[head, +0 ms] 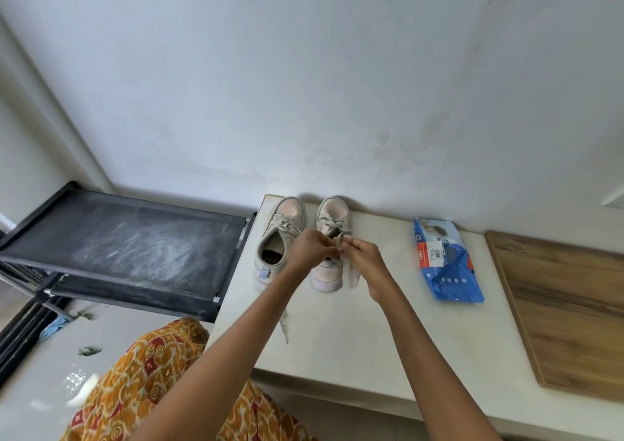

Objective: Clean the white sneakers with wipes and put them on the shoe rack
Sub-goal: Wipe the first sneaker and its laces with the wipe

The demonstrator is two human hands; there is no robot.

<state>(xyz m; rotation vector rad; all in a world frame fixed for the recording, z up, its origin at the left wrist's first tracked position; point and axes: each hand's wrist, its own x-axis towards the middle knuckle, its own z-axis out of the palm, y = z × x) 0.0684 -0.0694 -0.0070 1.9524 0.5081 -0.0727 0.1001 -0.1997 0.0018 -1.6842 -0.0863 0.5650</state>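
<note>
Two white sneakers stand side by side on a white ledge [337, 339], toes to the wall. The left sneaker [277, 238] is unobstructed, one lace trailing toward me. Over the right sneaker [332, 214] both hands meet. My left hand [309, 248] pinches the laces at its tongue. My right hand [366, 256] pinches the lace too and holds a white wipe [351, 277] that hangs down beside the shoe's heel. A blue pack of wipes [445, 265] lies on the ledge to the right.
A black shoe rack [135, 241] with a dusty top shelf stands left of the ledge, against the wall. A wooden board [567, 305] lies at the ledge's right end. My patterned orange garment [152, 373] is at lower left above the glossy floor.
</note>
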